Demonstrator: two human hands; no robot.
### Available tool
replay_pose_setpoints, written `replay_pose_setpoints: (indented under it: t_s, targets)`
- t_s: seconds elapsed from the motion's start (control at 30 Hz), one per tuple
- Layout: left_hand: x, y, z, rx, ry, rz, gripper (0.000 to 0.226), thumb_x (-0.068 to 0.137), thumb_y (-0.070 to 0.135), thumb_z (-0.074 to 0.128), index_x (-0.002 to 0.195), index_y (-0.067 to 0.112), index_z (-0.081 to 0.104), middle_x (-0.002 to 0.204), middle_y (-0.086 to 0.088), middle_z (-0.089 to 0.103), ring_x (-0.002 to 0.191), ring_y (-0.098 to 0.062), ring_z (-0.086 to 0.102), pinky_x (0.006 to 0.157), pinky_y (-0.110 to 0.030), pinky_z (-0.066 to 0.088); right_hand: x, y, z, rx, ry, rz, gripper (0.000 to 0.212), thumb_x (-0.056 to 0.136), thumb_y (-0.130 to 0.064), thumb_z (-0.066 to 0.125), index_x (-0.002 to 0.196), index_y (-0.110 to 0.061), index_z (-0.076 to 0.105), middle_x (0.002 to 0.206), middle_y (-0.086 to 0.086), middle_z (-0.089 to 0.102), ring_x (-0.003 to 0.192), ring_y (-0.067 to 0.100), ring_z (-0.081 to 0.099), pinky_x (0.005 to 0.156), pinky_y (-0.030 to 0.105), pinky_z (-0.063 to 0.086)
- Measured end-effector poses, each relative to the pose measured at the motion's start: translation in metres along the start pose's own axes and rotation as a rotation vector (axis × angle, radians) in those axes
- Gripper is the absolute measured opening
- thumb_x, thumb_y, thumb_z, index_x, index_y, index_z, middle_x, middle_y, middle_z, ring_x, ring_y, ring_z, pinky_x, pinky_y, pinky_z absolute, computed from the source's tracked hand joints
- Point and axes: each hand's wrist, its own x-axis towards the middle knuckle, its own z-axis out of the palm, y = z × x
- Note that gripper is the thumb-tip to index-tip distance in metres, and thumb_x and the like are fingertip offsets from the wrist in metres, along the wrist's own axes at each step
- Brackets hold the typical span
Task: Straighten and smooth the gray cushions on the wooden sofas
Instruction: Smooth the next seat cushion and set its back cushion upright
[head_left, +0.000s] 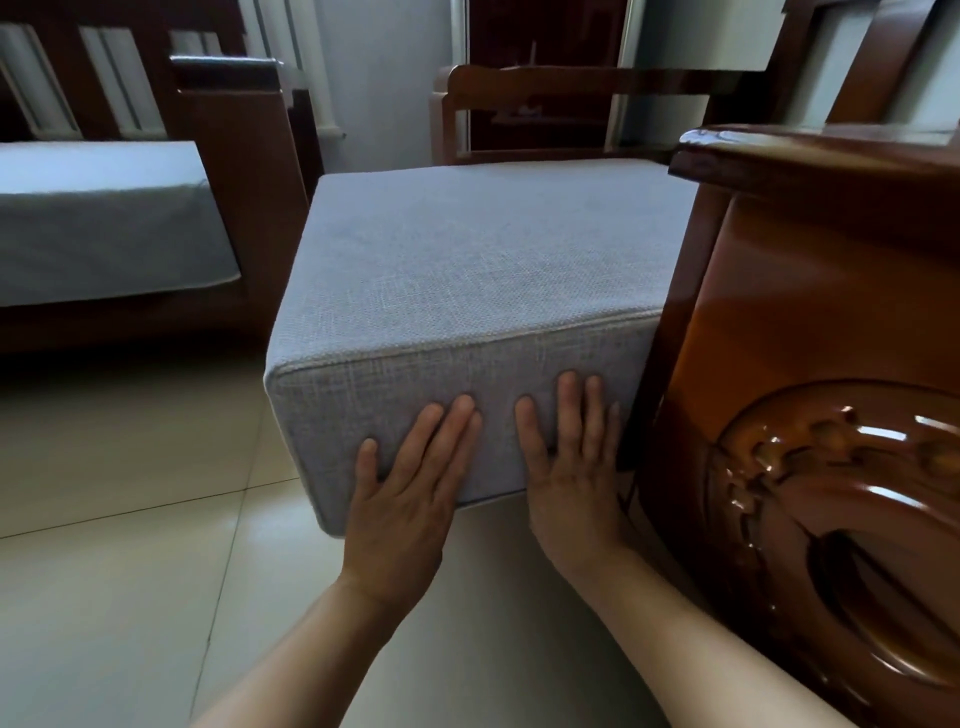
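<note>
Cushion (483, 249): long axis near-to-far, directly beyond both hands | left hand (410, 483), right hand (569, 467): flat, fingers extended, pressing near face, equally close

A thick gray cushion (467, 260) of woven fabric with piped edges lies flat on a wooden sofa (810, 312), its front face jutting past the seat's front edge beside the carved armrest. A second gray cushion (104, 223) lies on another wooden sofa (249, 156) at left.
</note>
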Motion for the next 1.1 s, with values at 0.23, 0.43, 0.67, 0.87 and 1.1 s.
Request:
replay_pose_setpoints:
  t_s: [0.23,0.43,0.67,0.87,1.1]
  targets:
    - [0.011,-0.007,-0.006,-0.038,-0.019,-0.040,0.111,0.058,-0.003,0.058,0.153,0.016,0.003,0.161,0.003,-0.004,0.147,-0.013,-0.002,0.114,-0.047,-0.004,0.016,-0.009,0.000,0.105,0.061,0.054,0.042,0.105,-0.014,0.018,0.145,-0.026,0.012,0.153,0.015,0.001,0.144,0.039,0.004,0.116,0.059,0.007]
    - [0.045,-0.024,-0.030,-0.055,0.008,-0.064,0.116,0.058,0.003,0.069,0.153,0.013,0.005,0.161,-0.001,-0.003,0.148,-0.016,0.000,0.115,-0.048,-0.006,0.054,-0.018,-0.025,0.179,0.069,0.096,0.062,0.095,-0.010,0.035,0.148,-0.029,0.009,0.156,0.011,0.002,0.147,0.032,-0.005,0.116,0.058,0.006]
    - [0.081,-0.041,-0.054,-0.072,0.002,-0.105,0.118,0.060,0.015,0.077,0.153,0.015,0.003,0.161,-0.001,-0.002,0.148,-0.017,0.003,0.115,-0.049,-0.003,0.095,-0.022,-0.049,0.180,0.059,0.108,0.085,0.083,0.004,0.061,0.150,-0.026,0.016,0.157,0.011,0.006,0.146,0.035,0.000,0.117,0.054,0.002]
    - [0.114,-0.056,-0.077,-0.125,0.023,-0.155,0.112,0.061,0.025,0.077,0.151,0.014,0.012,0.159,-0.003,0.010,0.146,-0.019,0.010,0.113,-0.052,-0.004,0.137,-0.024,-0.068,0.171,0.044,0.131,0.092,0.078,0.005,0.068,0.149,-0.025,0.017,0.157,0.010,0.007,0.145,0.036,0.003,0.114,0.056,0.009]
    - [0.167,-0.088,-0.106,-0.082,-0.012,-0.183,0.121,0.044,0.027,0.081,0.149,0.020,0.021,0.159,-0.002,0.012,0.146,-0.021,0.013,0.105,-0.062,0.010,0.208,-0.026,-0.097,0.188,-0.080,0.166,0.097,0.076,0.005,0.067,0.152,-0.026,0.016,0.160,0.010,0.003,0.145,0.029,-0.007,0.113,0.046,-0.002]
